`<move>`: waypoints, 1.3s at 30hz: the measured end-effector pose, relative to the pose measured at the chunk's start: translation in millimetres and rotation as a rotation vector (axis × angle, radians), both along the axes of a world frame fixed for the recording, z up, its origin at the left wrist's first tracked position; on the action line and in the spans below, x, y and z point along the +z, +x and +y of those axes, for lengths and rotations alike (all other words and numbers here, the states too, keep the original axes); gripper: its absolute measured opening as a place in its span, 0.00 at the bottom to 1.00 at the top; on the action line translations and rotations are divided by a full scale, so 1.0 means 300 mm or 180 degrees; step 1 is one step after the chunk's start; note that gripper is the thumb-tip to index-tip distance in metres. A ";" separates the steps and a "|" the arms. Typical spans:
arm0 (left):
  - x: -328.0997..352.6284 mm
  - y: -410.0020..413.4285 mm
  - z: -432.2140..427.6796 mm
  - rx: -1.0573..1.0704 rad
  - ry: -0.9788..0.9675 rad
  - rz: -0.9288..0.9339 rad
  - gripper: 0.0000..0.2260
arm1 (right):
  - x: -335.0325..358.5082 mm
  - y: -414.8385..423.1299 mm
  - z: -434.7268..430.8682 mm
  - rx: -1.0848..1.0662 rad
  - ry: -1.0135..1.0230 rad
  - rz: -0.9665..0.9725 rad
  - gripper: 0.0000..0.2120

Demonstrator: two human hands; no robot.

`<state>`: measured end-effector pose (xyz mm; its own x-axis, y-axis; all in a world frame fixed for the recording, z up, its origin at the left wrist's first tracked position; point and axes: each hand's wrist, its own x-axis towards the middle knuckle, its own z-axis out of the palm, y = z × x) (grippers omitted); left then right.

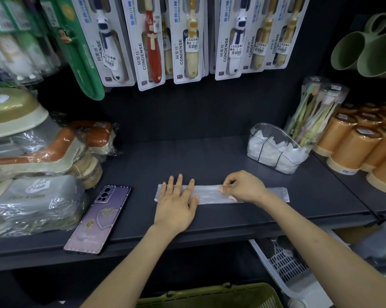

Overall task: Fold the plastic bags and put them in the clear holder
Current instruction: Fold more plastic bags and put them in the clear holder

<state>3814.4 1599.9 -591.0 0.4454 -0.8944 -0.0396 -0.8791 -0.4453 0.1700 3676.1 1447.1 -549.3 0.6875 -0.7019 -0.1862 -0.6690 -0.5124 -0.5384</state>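
— Your plastic bag is already a long narrow strip, lying along the shelf's front edge. Your left hand presses flat on its left end, fingers straight.

— And your right hand pinches the strip's far edge near the middle, thumb against forefinger. By my reading you are midway through this bag: the lengthwise folds are done and the short folds are left.

— The clear holder stands toward the shelf's back right corner, well apart from your hands, with white folded bags in its compartments (how many I cannot count).

— No other loose bag shows, so this may be the last one.

— As for writing, the toothbrush packs hanging above read "CONDENSE" and "TOOTHBRUSH", and their price stickers read "2.00". Your phone, at the left front edge, shows no legible text.
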 end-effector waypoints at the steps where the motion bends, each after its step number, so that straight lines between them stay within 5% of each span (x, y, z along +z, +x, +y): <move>1: 0.002 0.000 -0.002 0.0003 0.0034 0.0015 0.24 | 0.002 -0.006 -0.002 -0.0014 0.0116 -0.0098 0.09; 3: 0.001 -0.002 -0.001 -0.0003 0.0081 -0.0007 0.25 | 0.015 -0.027 -0.007 -0.0117 0.0208 -0.0386 0.04; 7: 0.006 0.000 0.000 -0.0014 0.0149 -0.0054 0.25 | -0.019 -0.030 0.056 -0.0047 -0.2238 -0.0496 0.15; 9: 0.009 0.000 0.000 -0.0005 0.0184 -0.0035 0.25 | -0.058 0.005 0.128 0.0504 -0.2633 -0.0321 0.22; 14: 0.011 0.003 0.002 -0.0009 0.0197 -0.0036 0.24 | -0.105 -0.010 0.190 0.0866 -0.1310 0.0871 0.43; 18: 0.011 0.003 0.000 0.0000 0.0224 -0.0053 0.24 | -0.117 -0.189 0.092 0.0319 -0.1344 0.1077 0.31; 22: 0.010 0.005 0.001 -0.0005 0.0205 -0.0067 0.24 | -0.086 -0.320 0.029 0.0025 -0.1133 0.1252 0.47; 27: 0.014 0.002 -0.001 -0.0002 0.0211 -0.0063 0.24 | -0.054 -0.134 0.130 0.0013 -0.1690 0.0855 0.42; 34: 0.012 0.005 -0.001 -0.0010 0.0285 -0.0064 0.24 | -0.116 -0.141 0.104 0.0356 -0.1161 0.1040 0.25; 37: 0.013 0.004 0.003 -0.0032 0.0273 -0.0065 0.24 | -0.103 -0.209 0.061 0.0130 -0.1222 0.1029 0.26; 39: 0.015 0.008 0.002 -0.0062 0.0279 -0.0055 0.24 | -0.085 -0.215 0.048 -0.0282 -0.1479 0.0493 0.32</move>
